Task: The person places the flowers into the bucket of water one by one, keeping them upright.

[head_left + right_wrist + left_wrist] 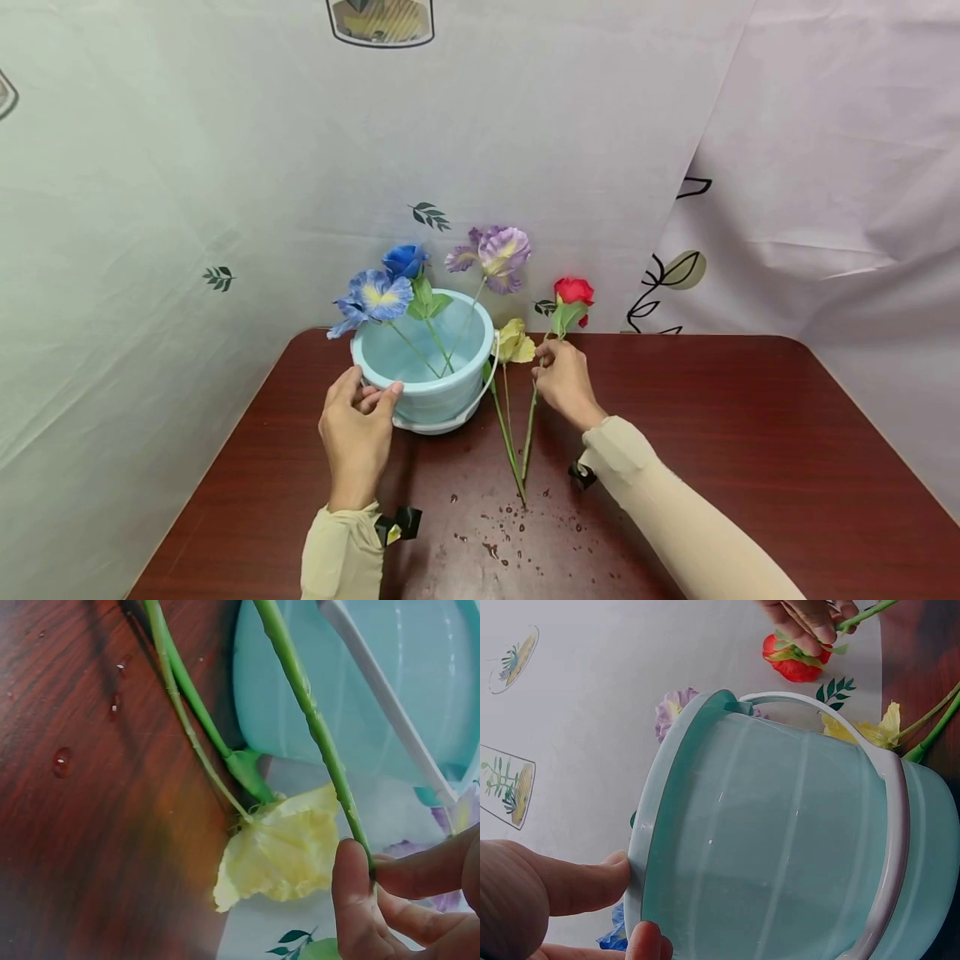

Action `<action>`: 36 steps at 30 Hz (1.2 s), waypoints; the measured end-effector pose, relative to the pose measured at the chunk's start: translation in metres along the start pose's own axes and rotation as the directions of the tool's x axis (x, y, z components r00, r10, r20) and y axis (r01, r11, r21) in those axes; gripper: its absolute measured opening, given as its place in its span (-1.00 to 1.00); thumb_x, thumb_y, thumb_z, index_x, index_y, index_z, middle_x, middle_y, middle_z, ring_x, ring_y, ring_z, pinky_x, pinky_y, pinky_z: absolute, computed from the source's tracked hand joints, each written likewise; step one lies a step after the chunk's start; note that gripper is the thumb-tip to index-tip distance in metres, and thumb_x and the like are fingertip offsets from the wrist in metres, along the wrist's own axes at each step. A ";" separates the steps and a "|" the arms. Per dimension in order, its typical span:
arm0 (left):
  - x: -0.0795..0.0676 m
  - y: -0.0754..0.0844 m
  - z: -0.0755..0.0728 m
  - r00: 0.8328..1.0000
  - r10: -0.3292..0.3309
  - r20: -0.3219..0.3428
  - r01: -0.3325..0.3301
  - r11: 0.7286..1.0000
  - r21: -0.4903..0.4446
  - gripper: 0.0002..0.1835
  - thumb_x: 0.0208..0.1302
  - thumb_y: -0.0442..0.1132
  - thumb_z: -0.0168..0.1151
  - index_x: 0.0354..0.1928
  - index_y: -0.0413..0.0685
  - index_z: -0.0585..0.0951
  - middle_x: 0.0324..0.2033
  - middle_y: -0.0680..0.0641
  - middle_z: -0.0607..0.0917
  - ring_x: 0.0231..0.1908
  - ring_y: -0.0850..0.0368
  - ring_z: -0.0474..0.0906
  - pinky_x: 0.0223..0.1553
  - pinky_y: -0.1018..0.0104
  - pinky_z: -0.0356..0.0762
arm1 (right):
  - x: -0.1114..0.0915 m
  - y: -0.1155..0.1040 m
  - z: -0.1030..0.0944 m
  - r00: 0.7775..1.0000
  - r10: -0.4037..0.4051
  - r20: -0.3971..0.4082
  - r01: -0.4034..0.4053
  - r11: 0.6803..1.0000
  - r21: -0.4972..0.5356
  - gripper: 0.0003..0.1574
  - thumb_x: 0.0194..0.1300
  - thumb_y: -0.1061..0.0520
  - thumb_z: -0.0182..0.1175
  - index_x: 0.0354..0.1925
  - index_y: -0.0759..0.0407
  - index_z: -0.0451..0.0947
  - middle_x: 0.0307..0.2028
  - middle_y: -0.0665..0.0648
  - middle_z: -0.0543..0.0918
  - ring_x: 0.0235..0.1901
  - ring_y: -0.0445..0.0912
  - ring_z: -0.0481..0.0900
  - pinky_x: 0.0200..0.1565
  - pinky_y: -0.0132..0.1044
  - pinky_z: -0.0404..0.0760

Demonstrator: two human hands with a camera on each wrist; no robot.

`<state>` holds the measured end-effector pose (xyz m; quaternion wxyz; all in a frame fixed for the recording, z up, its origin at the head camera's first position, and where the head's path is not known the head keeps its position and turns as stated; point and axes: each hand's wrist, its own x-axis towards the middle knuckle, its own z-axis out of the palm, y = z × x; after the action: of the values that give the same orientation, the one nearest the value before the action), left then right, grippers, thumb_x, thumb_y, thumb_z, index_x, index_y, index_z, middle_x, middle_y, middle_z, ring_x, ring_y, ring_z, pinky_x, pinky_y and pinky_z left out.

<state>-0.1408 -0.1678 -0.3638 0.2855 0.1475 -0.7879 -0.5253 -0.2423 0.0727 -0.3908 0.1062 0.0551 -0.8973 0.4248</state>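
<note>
A light blue bucket (438, 406) with a white handle (897, 825) stands on the table. Its rim (646, 840) is pinched between the thumb and fingers of my left hand (356, 437). To the right of the bucket, my right hand (567, 385) pinches the green stem (330, 750) of a red rose (573, 291), its bloom above the fingers. Inside the bucket stand a blue rose (405, 261), a blue iris-like flower (381, 295) and a purple iris-like flower (504, 254). Beside the bucket lies a yellow flower (281, 847), with another green stem (191, 694) next to it whose bloom is hidden.
The dark red wooden table (720, 442) has water drops (491, 550) scattered near its front middle. A pale printed cloth (247, 167) hangs behind the table and along its sides.
</note>
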 end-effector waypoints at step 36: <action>0.000 0.000 0.000 1.000 0.000 0.001 0.000 1.000 0.000 -0.38 0.13 -0.39 0.40 0.24 -0.39 0.44 0.18 -0.22 0.47 -0.16 0.02 0.61 -0.26 0.83 0.45 | -0.003 -0.039 -0.017 0.965 -0.173 -0.195 0.200 0.972 0.126 -0.73 0.13 0.42 0.30 -0.15 0.31 0.61 -0.31 0.21 0.56 -0.45 -0.03 0.60 -0.50 -0.31 0.60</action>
<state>-0.1406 -0.1681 -0.3641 0.2850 0.1474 -0.7881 -0.5254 -0.2292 0.0610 -0.3516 0.2232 0.1081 -0.8415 0.4801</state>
